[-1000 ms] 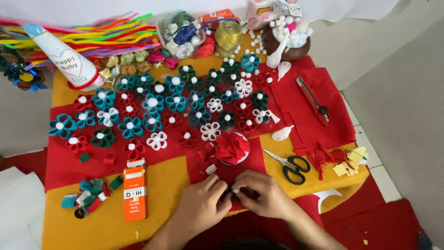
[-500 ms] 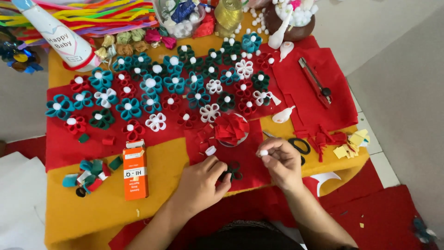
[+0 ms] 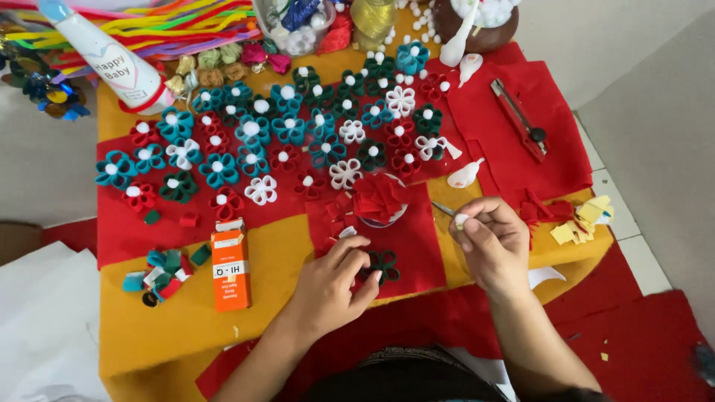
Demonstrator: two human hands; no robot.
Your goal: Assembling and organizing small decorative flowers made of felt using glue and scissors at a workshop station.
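Now the left hand (image 3: 328, 286) pins a dark green felt flower (image 3: 382, 265) flat on the red felt square (image 3: 417, 238), fingertips curled narrowly around its left petals while the right petals poke out free beyond the fingers. That flower is a small ring of looped petals, dark green with no white centre showing, lying face up; being round, it has no clear long axis or pointing direction. Just right of the flower, the right hand (image 3: 491, 242) hovers with thumb and forefinger pinched tight on a tiny white pom-pom (image 3: 461, 220), and a slim metal tip, maybe scissors (image 3: 442, 208), peeks out behind the knuckles. Above the flower sits a clear cup of red felt loops (image 3: 380, 199). Further left of the flower lies an orange glue box (image 3: 231, 269), upright along the yellow felt (image 3: 171, 327).
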